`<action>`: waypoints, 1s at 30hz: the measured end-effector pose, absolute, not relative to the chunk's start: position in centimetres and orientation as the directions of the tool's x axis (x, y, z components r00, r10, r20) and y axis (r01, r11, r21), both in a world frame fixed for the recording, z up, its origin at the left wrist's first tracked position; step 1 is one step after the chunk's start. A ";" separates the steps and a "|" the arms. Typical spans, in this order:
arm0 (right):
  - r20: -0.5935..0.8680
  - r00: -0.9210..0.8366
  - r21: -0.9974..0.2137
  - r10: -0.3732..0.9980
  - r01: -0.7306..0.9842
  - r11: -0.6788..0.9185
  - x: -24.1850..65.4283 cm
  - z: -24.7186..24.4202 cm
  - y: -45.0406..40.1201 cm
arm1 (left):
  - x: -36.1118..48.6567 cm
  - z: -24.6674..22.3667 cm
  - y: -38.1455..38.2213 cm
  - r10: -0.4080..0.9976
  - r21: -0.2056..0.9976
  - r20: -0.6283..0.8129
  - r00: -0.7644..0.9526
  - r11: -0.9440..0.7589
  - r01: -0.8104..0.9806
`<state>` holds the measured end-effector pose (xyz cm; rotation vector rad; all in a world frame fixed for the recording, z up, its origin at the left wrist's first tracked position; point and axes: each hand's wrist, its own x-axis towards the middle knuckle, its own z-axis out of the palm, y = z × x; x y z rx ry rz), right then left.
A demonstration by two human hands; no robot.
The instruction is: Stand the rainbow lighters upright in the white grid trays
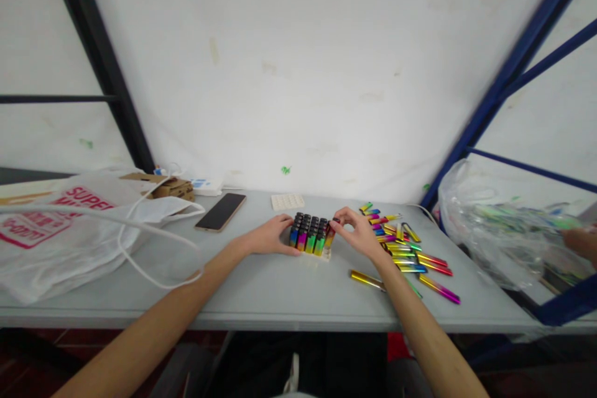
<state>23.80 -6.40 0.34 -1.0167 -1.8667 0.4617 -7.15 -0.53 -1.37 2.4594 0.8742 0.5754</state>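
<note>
- Steadying the white tray point(323, 256) helps: left hand point(273, 237) spreads around its standing lighters point(308, 235).
- Right hand point(356, 231) pinches one lighter point(330, 238) at the tray's right end; keep it upright.
- Loose lighters point(411, 268) lie right of the tray.

Lighters point(439, 289) glossy, metallic-looking; tabletop point(280, 292) smooth, matt; clear bag point(459, 224) crinkled plastic

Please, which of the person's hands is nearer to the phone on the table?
The left hand. It is at the left side of the upright lighters, to the right of the phone; the right hand is farther away, at their right side.
</note>
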 end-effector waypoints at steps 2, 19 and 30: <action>0.551 -0.261 -0.614 0.793 0.517 0.596 23.6 0.6 -6.7 | -7.1 -1.4 -0.5 0.668 0.553 0.229 0.709 -0.688 0.470; 0.602 -0.156 -0.542 0.783 0.640 0.545 25.4 1.5 -6.3 | -7.1 -1.4 -0.5 0.667 0.557 0.225 0.710 -0.686 0.468; 0.350 -0.299 -0.281 0.888 0.871 0.404 34.1 1.3 -6.7 | -7.2 -1.7 -0.4 0.683 0.566 0.215 0.698 -0.669 0.481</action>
